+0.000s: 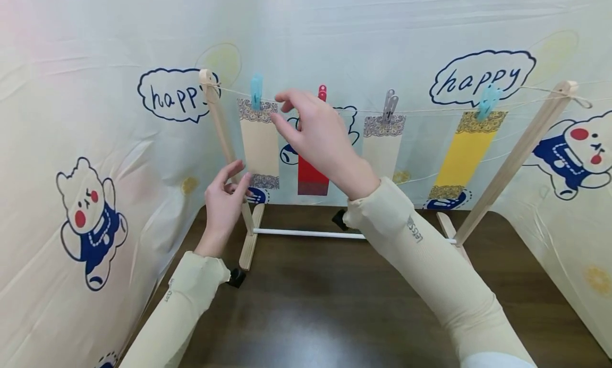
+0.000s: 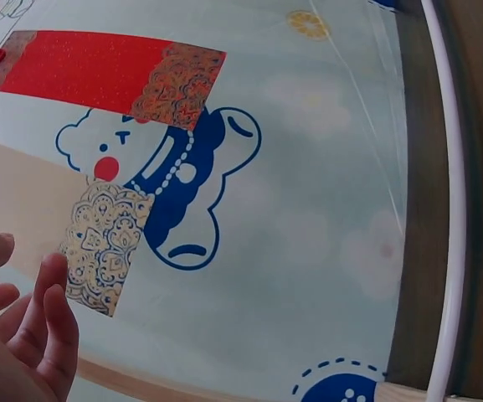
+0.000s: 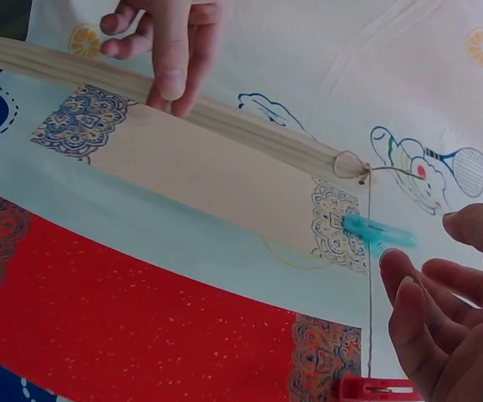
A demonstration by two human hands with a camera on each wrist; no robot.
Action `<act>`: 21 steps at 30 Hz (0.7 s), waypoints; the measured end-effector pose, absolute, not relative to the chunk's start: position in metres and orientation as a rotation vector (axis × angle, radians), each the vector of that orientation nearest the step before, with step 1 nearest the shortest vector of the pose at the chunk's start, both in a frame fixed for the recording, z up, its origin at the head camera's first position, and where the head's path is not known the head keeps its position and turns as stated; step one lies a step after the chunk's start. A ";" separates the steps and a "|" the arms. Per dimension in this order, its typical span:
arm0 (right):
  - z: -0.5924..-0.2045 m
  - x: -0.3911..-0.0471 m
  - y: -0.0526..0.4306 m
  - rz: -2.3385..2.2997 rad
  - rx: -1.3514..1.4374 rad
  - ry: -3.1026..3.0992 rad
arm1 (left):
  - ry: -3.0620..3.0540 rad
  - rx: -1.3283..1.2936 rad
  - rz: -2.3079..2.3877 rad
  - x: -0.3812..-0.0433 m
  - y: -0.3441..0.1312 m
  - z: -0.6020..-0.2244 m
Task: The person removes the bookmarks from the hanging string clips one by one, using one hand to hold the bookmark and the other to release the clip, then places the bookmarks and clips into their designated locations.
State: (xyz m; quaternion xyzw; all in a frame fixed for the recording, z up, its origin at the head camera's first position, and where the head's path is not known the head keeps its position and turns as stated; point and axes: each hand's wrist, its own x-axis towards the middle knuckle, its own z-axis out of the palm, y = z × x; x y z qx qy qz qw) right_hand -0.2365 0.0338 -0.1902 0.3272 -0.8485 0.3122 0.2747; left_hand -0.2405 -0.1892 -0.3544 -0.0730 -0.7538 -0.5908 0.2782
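A beige paper strip (image 1: 260,145) with patterned ends hangs from a string (image 1: 425,111), held at its top by a light blue clothespin (image 3: 375,229). My right hand (image 1: 325,134) hovers just beside this clothespin, thumb and fingers apart with nothing between them. Low by the strip's bottom end, my left hand (image 1: 222,206) has its fingers loosely bent near the left wooden post (image 1: 221,123). In the left wrist view its fingertips (image 2: 53,270) overlap the strip's patterned end. A red strip (image 2: 90,71) on a red clothespin (image 1: 322,93) hangs beside it, partly hidden by my right hand in the head view.
Further right hang a pale strip (image 1: 381,147) on a grey clothespin (image 1: 389,108) and a yellow strip (image 1: 464,153) on another blue clothespin (image 1: 489,101). The right post (image 1: 513,163) leans outward. A white rod (image 1: 311,233) joins the feet on a dark table (image 1: 296,304); printed cloth stands behind.
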 end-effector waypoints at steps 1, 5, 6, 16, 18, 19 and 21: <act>-0.188 -0.239 0.031 0.849 0.877 -2.285 | -2.023 -0.193 -1.604 -0.242 -0.190 -0.355; -0.181 -0.246 0.022 0.875 0.865 -2.296 | -2.027 -0.183 -1.649 -0.247 -0.192 -0.357; -0.180 -0.248 0.020 0.875 0.856 -2.304 | -2.028 -0.182 -1.656 -0.249 -0.193 -0.358; -0.167 -0.256 0.001 0.906 0.730 -2.475 | -2.053 -0.153 -1.722 -0.249 -0.188 -0.356; -0.165 -0.257 -0.002 0.931 0.704 -2.508 | -2.043 -0.150 -1.728 -0.249 -0.188 -0.355; -0.165 -0.258 -0.003 0.956 0.697 -2.518 | -2.037 -0.150 -1.734 -0.249 -0.187 -0.355; -0.164 -0.258 -0.005 0.983 0.681 -2.538 | -2.023 -0.155 -1.737 -0.250 -0.187 -0.356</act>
